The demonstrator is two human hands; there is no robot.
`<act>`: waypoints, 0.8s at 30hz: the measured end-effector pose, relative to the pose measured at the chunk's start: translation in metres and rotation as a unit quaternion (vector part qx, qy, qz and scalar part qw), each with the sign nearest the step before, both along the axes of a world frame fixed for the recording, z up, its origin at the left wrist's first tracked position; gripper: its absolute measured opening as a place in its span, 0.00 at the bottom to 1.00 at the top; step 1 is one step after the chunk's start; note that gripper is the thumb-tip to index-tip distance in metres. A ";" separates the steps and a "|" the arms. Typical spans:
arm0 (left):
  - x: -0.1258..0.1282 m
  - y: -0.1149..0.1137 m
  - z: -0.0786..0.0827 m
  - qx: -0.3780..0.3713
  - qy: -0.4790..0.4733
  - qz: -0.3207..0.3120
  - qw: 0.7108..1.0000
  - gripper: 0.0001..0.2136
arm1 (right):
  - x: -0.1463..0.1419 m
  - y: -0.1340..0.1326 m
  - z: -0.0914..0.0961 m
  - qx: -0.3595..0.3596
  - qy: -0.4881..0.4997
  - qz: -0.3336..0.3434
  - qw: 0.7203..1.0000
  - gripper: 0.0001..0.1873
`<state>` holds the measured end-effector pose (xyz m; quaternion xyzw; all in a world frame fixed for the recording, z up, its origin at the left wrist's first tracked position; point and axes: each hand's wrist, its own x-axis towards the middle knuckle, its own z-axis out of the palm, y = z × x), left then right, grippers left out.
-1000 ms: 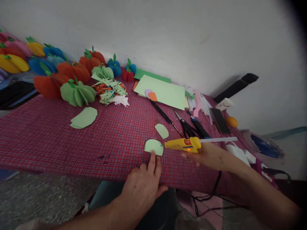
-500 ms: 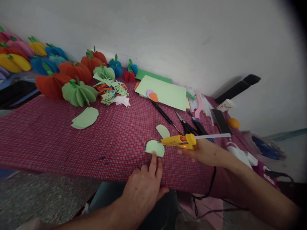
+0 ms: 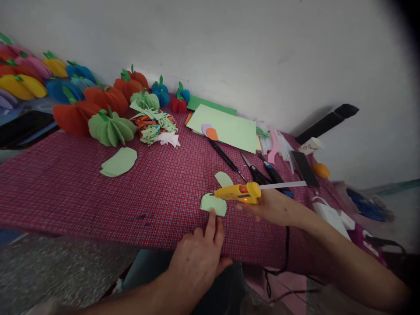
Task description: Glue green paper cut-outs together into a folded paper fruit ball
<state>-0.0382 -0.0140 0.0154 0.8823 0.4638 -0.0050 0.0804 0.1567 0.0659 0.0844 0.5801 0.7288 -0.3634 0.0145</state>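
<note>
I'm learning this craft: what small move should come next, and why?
Perhaps ease the glue gun farther left along the upper edge of the green piece that the left hand holds down: the nozzle has moved leftward but is short of the left end.

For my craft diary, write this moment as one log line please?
left hand: touches paper; right hand: holds glue gun, pointed at paper; nearby: scissors, phone

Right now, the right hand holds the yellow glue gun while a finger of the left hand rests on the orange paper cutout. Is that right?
Not quite: the head view shows the left hand with a finger on the small light green piece, not the orange paper cutout. The right hand does hold the yellow glue gun.
</note>
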 end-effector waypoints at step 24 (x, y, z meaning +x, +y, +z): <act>0.000 -0.001 -0.001 -0.004 -0.003 0.006 1.000 0.31 | -0.013 -0.008 0.005 -0.053 0.006 0.046 0.998 0.19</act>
